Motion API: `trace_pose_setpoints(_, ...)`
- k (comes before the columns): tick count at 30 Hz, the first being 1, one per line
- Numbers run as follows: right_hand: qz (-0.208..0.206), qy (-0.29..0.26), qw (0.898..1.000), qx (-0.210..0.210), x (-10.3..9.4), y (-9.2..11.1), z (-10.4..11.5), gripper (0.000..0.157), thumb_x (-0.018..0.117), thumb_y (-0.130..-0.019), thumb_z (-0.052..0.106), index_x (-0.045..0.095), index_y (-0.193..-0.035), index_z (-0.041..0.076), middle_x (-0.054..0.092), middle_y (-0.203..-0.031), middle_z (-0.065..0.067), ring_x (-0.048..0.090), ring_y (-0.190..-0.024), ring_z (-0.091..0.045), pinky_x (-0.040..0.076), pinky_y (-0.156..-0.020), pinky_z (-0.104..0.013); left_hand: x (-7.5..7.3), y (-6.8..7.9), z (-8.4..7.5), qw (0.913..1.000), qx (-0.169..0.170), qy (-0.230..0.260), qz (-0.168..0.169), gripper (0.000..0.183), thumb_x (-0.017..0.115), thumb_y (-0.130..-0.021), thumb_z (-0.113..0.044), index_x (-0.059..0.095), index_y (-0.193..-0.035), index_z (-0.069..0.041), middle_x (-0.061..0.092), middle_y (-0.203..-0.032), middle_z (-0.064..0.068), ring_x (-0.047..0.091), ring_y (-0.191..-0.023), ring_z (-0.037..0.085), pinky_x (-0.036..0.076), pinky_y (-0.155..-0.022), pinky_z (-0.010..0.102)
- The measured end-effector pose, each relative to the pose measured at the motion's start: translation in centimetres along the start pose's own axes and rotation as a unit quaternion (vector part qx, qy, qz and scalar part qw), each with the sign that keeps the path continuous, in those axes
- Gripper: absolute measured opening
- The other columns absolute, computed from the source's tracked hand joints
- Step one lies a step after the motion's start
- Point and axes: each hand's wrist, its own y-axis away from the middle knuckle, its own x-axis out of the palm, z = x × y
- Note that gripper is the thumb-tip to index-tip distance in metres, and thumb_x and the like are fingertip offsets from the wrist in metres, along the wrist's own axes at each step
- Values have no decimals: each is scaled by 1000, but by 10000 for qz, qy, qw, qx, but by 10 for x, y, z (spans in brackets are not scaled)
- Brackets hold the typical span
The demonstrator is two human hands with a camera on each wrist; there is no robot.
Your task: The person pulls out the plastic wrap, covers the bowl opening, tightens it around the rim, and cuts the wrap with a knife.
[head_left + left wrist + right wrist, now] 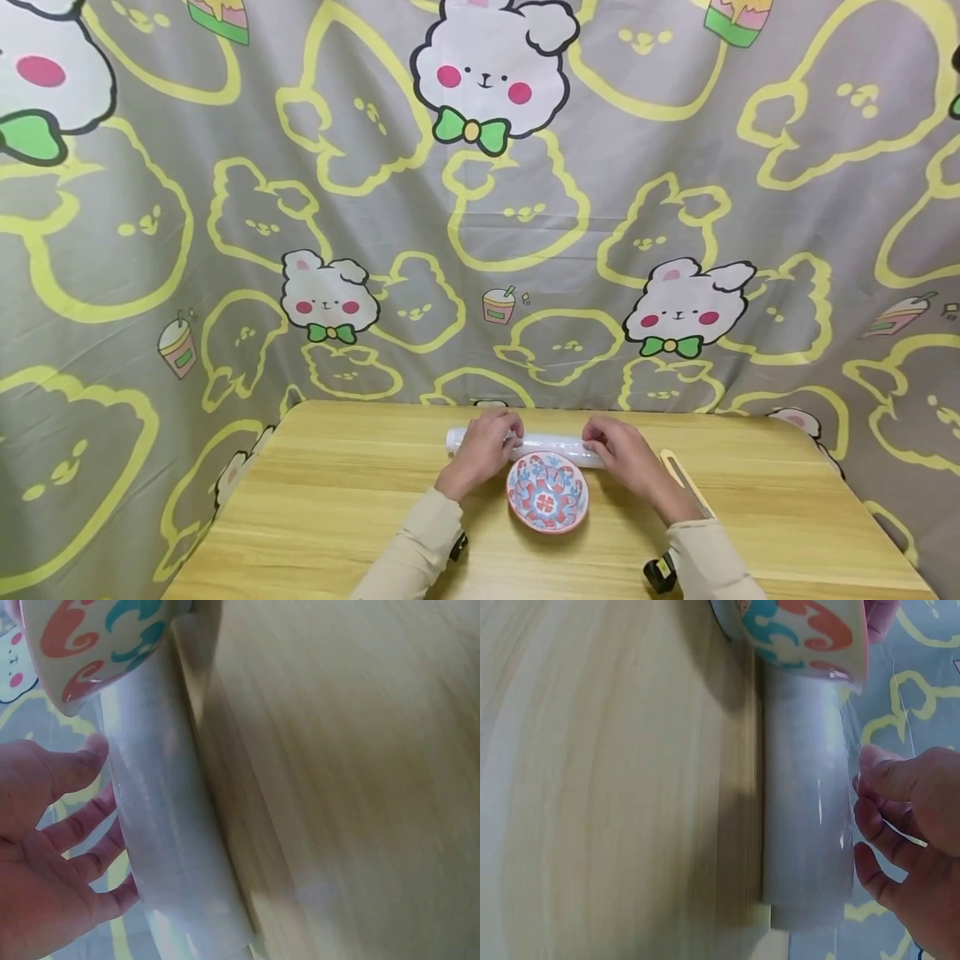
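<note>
A roll of clear plastic wrap lies crosswise near the back of the table. Just in front of it stands a bowl patterned in red and blue, overlapping part of the roll in both wrist views. My left hand is at the left part of the roll, its thumb and spread fingers right at the roll's far side. Toward the other end, my right hand pinches the thin film at the roll's far side between thumb and forefinger.
To the right of my right hand lies a yellow utility knife on the wooden table. A small black device shows by the right sleeve. Behind the table hangs a grey curtain with cartoon prints.
</note>
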Motion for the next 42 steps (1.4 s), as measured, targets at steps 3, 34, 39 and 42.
trace_pose_setpoints(3, -59, 173, 9997, -161, -5, 7, -4, 20, 83, -84, 2, 68, -91, 13, 63, -89, 4, 59, -84, -14, 56, -74, -37, 1, -1, 0, 10000, 17, 17, -34, 13, 75, -90, -7, 69, -87, -18, 64, -96, -4, 61, -100, 21, 52, -82, 41)
trace_pose_setpoints(34, -894, 677, 9915, -662, -13, 8, -17, 18, 71, -89, -9, 65, -91, 8, 61, -86, 1, 58, -80, -15, 56, -69, -39, 0, 2, 0, 9995, -163, 208, 196, 13, 80, -90, -22, 68, -91, -18, 67, -109, -1, 60, -114, 23, 50, -96, 48)
trace_pose_setpoints(39, -934, 517, 9931, -485, -10, 6, -15, 12, 70, -92, -6, 66, -90, 5, 61, -86, -1, 59, -80, -16, 57, -70, -41, 1, 0, -3, 9997, -149, 148, 135, 14, 77, -92, -15, 67, -84, -20, 65, -102, -4, 60, -108, 22, 52, -91, 47)
trace_pose_setpoints(42, -917, 442, 9943, -331, -10, 4, -14, 10, 69, -93, -4, 66, -91, 5, 61, -86, -2, 58, -80, -16, 56, -70, -40, 2, 0, -5, 9999, -69, 42, 79, 14, 76, -93, -12, 68, -83, -19, 64, -99, -5, 61, -105, 20, 53, -88, 44)
